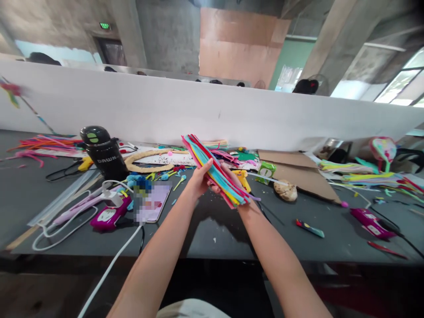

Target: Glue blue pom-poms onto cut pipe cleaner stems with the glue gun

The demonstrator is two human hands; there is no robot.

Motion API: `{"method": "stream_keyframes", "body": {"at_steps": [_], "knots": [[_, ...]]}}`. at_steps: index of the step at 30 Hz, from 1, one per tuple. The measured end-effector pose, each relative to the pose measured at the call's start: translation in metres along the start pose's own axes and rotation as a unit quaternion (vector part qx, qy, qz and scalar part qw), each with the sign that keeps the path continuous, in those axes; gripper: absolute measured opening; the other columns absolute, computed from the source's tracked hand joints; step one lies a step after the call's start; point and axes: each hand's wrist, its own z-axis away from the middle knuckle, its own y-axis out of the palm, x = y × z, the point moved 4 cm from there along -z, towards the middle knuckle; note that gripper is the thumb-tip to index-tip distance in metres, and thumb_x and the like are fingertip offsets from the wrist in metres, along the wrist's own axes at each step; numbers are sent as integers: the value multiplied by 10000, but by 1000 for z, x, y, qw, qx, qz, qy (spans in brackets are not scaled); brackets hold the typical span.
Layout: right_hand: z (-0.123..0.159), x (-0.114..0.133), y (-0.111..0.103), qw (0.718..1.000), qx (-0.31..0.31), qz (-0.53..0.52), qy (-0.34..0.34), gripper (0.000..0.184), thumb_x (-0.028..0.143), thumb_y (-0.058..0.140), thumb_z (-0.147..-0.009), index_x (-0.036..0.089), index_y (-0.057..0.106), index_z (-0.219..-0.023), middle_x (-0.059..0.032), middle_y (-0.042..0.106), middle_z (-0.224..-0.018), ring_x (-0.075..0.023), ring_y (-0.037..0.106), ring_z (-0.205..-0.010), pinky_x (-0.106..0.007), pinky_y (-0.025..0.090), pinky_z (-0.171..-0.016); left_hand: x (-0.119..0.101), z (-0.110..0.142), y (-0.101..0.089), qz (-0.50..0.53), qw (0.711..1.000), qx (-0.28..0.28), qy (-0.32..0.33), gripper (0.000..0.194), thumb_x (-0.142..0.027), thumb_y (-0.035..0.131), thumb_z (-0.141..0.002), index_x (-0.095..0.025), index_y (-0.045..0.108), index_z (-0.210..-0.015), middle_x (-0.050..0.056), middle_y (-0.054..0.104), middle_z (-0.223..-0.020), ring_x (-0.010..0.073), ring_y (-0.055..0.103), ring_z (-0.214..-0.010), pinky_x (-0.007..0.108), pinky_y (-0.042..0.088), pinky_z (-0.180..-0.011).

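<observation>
Both my hands hold a bundle of pipe cleaners in red, pink, light blue and yellow, up above the middle of the table. It slants from upper left to lower right. My left hand is closed round its left side, with the thumb lying across the top. Behind and beneath the bundle, my right hand wraps it from the right, and most of its fingers are hidden. A yellow hot glue gun lies just beyond my right hand.
To the left stand a black bottle, a phone and a purple power strip with a white cable. On the right lie cardboard, a bread-like lump, a utility knife and another power strip. A white partition rises behind.
</observation>
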Motion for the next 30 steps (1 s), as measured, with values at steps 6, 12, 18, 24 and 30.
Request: {"method": "stream_keyframes", "body": {"at_steps": [6, 12, 18, 24, 30], "knots": [[-14, -12, -8, 997, 43, 67, -6, 345, 504, 599, -863, 169, 674, -824, -56, 717, -773, -194, 680, -807, -301, 564, -669, -13, -19, -45, 120, 975, -153, 110, 312, -322, 818, -648, -137, 626, -810, 54, 703, -674, 188, 685, -578, 294, 566, -574], [-8, 9, -22, 950, -1, 251, -185, 231, 389, 741, -772, 203, 737, -908, -58, 712, -961, -203, 608, -903, -321, 484, -820, -23, -32, -84, 146, 947, -227, 172, 292, -257, 827, -620, -159, 597, -772, -10, 673, -626, 121, 641, -523, 231, 516, -544], [1, -2, -5, 883, 51, 398, -243, 216, 352, 599, -900, 193, 744, -909, -69, 700, -893, -192, 620, -809, -320, 460, -739, -19, -36, -87, 140, 949, -222, 175, 371, -323, 876, -586, -154, 597, -762, -3, 671, -628, 117, 630, -512, 243, 528, -573], [-4, -15, -1, 865, 34, 437, -242, 171, 223, 603, -864, 171, 734, -962, -75, 702, -931, -185, 636, -814, -308, 487, -751, -21, -41, -88, 159, 957, -181, 160, 384, -425, 837, -667, -157, 607, -819, 8, 694, -678, 138, 657, -556, 276, 568, -640], [-6, -20, 1, 872, -22, 409, -268, 207, 173, 578, -844, 178, 739, -976, -76, 727, -926, -199, 661, -832, -319, 512, -779, -14, -38, -80, 138, 977, -101, 129, 283, -307, 795, -730, -134, 652, -902, 45, 731, -794, 186, 713, -750, 323, 576, -795]]}}
